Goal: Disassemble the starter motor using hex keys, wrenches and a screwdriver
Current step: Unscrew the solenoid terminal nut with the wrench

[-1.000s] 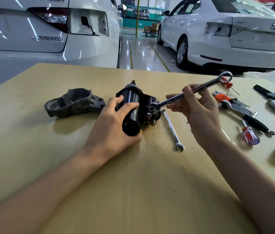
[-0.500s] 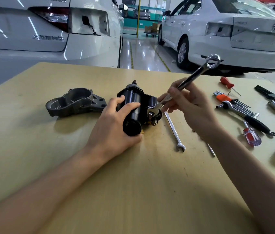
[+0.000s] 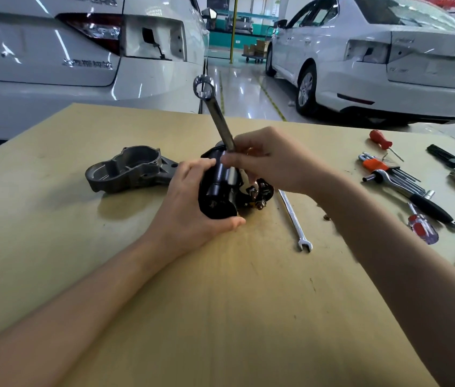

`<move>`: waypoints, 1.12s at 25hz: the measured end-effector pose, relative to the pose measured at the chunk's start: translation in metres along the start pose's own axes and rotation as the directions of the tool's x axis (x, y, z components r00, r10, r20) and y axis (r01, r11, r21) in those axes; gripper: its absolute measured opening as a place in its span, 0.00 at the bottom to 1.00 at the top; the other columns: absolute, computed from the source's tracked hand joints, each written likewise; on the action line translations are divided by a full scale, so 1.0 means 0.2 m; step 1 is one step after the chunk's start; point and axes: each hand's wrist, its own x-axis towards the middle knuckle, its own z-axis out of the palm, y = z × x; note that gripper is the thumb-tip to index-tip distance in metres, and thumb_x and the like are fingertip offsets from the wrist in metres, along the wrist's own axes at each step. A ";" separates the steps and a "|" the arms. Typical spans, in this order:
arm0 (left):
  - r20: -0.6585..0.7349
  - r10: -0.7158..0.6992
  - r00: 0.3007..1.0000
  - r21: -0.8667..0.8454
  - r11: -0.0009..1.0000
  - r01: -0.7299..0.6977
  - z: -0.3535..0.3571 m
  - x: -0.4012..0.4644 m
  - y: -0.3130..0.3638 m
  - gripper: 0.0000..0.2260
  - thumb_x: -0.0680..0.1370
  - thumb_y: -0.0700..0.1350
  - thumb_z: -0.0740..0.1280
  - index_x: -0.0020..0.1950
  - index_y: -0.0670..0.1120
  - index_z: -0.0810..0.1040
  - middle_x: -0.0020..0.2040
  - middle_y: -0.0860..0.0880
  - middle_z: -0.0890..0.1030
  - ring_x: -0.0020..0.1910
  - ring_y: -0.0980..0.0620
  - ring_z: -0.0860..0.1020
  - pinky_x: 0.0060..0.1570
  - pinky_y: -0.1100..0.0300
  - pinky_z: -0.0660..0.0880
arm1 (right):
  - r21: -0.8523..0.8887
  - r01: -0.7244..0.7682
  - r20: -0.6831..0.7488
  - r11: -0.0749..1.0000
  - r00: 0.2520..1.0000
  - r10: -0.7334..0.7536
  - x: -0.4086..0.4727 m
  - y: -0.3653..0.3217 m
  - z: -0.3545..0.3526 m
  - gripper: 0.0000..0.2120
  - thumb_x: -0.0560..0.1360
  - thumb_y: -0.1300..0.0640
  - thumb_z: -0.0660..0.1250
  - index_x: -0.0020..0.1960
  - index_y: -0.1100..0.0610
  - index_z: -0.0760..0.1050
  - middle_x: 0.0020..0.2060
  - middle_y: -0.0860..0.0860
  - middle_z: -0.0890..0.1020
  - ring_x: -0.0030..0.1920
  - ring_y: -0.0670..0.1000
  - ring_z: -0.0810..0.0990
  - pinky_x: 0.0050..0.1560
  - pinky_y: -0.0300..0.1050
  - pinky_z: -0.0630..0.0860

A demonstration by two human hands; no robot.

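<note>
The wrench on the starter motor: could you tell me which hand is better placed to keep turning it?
The right hand, probably: it already grips the wrench by its shaft, ring end raised. The left hand wraps the starter motor, steadying it on the table.

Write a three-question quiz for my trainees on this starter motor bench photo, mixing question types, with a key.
1. True or false: the left hand holds the black starter motor on the table.
2. Which tool does the right hand grip?
A. combination wrench
B. red screwdriver
C. hex key set
3. Fill in: the grey housing lies on the starter motor's ____ side, seen from the camera.

Key: 1 true; 2 A; 3 left.
</note>
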 end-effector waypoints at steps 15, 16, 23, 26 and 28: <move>-0.187 0.045 0.981 0.017 0.999 -0.042 0.01 0.02 0.04 0.34 0.60 0.45 0.81 0.64 0.51 0.75 0.58 0.53 0.79 0.55 0.63 0.74 0.56 0.78 0.65 | 0.453 -0.330 -0.161 0.828 0.884 0.439 -0.26 0.23 -0.03 0.07 0.69 0.57 0.75 0.45 0.51 0.81 0.24 0.45 0.69 0.22 0.44 0.64 0.22 0.34 0.61; -0.225 0.029 0.974 -0.013 0.999 -0.033 -0.01 0.04 0.05 0.32 0.59 0.45 0.81 0.62 0.52 0.77 0.52 0.57 0.80 0.50 0.65 0.76 0.53 0.77 0.68 | 0.362 -0.359 -0.107 0.860 0.901 0.421 -0.26 0.24 -0.02 0.14 0.63 0.54 0.78 0.48 0.47 0.81 0.26 0.46 0.70 0.24 0.44 0.66 0.24 0.34 0.63; -0.248 0.073 0.966 -0.006 0.997 -0.077 -0.09 0.02 0.09 0.30 0.55 0.49 0.81 0.56 0.53 0.79 0.44 0.66 0.77 0.46 0.71 0.76 0.48 0.80 0.68 | -0.190 -0.118 -0.305 0.975 0.951 0.056 -0.26 0.25 0.14 0.30 0.58 0.46 0.79 0.59 0.41 0.76 0.41 0.46 0.77 0.40 0.45 0.76 0.41 0.36 0.70; -0.239 0.117 0.964 0.015 0.993 -0.117 -0.11 0.01 0.10 0.30 0.55 0.50 0.81 0.56 0.51 0.80 0.44 0.67 0.76 0.45 0.73 0.76 0.48 0.80 0.68 | -0.308 -0.060 -0.321 0.949 0.946 -0.045 -0.27 0.23 0.15 0.29 0.59 0.46 0.77 0.59 0.46 0.77 0.47 0.48 0.75 0.38 0.50 0.77 0.39 0.47 0.76; -0.229 0.133 0.964 0.015 0.991 -0.133 -0.12 0.01 0.11 0.30 0.56 0.49 0.82 0.56 0.51 0.80 0.45 0.65 0.77 0.46 0.68 0.77 0.50 0.77 0.70 | -0.263 -0.007 -0.339 0.965 0.937 -0.086 -0.27 0.22 0.14 0.26 0.59 0.51 0.79 0.57 0.52 0.79 0.47 0.48 0.79 0.36 0.46 0.74 0.39 0.50 0.77</move>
